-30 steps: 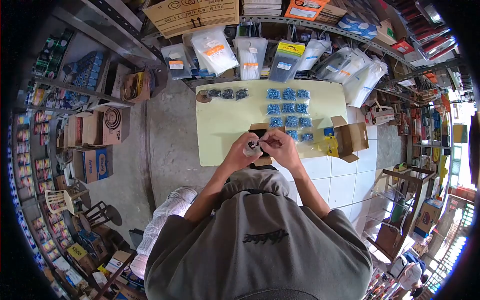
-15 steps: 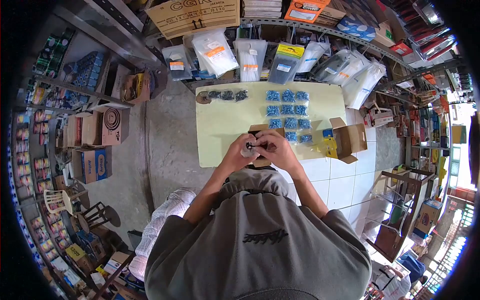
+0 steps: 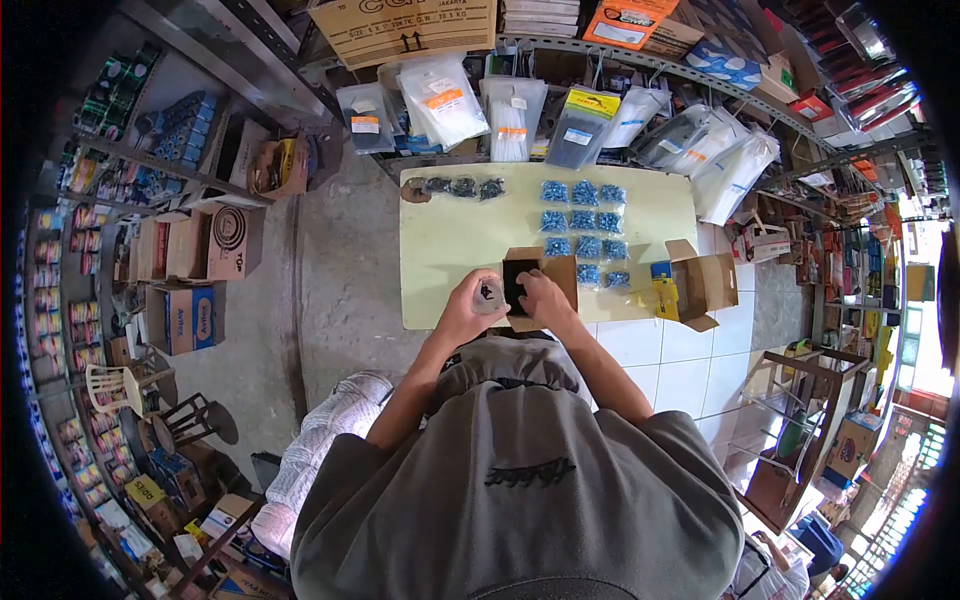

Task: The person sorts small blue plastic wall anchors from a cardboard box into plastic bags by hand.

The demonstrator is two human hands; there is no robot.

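Note:
My left hand (image 3: 468, 306) is closed round a clear plastic bag (image 3: 489, 293) with a few small black pieces in it. My right hand (image 3: 545, 300) reaches into an open cardboard box (image 3: 562, 281) with a dark inside, at the table's front edge; its fingertips are bent down and whatever they hold is hidden. Beyond the box, several clear packets of blue pieces (image 3: 583, 221) lie in rows on the pale yellow table (image 3: 450, 255). Packets of black pieces (image 3: 463, 187) lie in a row at the back left.
A second open cardboard box (image 3: 703, 284) with a yellow and blue packet (image 3: 663, 289) stands at the table's right end. Plastic bags (image 3: 512, 120) hang from the rack behind. A wrapped white bundle (image 3: 325, 440) is at my left, a wooden frame (image 3: 800, 440) at right.
My right hand has moved away from the bag, down into the box beside it. The left hand still holds the bag, slightly further from the right one. The view has shifted a little.

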